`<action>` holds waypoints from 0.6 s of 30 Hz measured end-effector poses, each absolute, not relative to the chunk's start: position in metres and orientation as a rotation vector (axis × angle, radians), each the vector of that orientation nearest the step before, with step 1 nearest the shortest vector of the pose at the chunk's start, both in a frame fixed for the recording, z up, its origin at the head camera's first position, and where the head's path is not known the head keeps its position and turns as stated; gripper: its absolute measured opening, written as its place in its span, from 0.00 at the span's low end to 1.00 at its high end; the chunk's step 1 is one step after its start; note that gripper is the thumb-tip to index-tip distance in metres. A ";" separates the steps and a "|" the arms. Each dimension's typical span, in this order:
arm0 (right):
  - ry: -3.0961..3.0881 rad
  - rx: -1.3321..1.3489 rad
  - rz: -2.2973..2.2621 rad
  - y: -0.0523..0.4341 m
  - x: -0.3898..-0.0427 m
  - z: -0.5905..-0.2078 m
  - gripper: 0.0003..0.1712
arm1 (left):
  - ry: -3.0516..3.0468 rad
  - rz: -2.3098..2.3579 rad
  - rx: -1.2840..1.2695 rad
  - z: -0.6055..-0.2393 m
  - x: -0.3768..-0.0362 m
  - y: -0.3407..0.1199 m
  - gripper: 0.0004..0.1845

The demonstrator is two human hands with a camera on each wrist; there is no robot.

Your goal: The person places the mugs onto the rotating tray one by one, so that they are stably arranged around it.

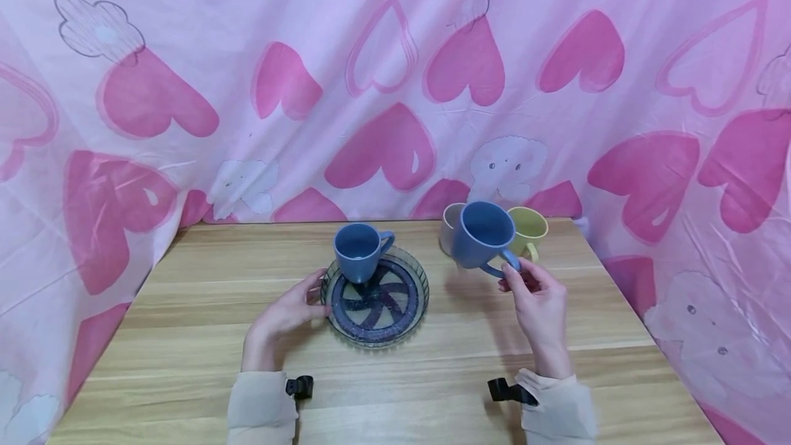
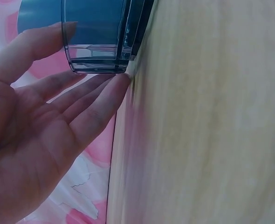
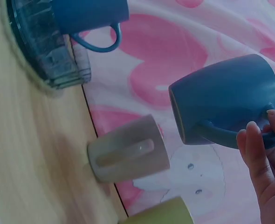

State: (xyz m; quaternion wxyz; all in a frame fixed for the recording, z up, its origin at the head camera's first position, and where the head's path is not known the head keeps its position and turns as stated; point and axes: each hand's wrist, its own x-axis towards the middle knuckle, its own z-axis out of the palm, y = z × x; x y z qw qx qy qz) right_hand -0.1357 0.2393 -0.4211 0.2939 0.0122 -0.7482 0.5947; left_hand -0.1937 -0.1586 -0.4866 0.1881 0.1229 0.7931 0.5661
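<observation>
My right hand (image 1: 544, 311) pinches the handle of a blue mug (image 1: 482, 233), which is raised off the table and tilted, its mouth towards the head camera. My left hand (image 1: 285, 316) rests at the left rim of a round, clear glass dish (image 1: 375, 340) with a dark swirl pattern. Thumb and fingers are spread along that rim, the fingers fairly straight. A second blue mug (image 1: 357, 259) stands upright at the dish's back left part, its handle pointing right. In the right wrist view, the raised mug (image 3: 226, 100) hangs clear of every other mug.
Behind the raised mug stand a greyish-white mug (image 1: 448, 229), partly hidden, and a yellow-green mug (image 1: 529, 223). They are near the back edge of the wooden table (image 1: 402, 397). A pink heart-print cloth (image 1: 371, 108) hangs behind and at both sides.
</observation>
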 end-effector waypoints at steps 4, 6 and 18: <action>-1.920 0.168 1.658 0.236 -0.155 -0.439 0.11 | 2.250 1.561 0.371 -0.487 -0.194 -0.158 0.46; -1.892 0.213 1.687 0.232 -0.161 -0.444 0.10 | 2.253 1.545 0.375 -0.486 -0.195 -0.158 0.47; -1.823 0.389 1.816 0.236 -0.222 -0.520 0.13 | 2.220 1.532 0.368 -0.484 -0.193 -0.153 0.55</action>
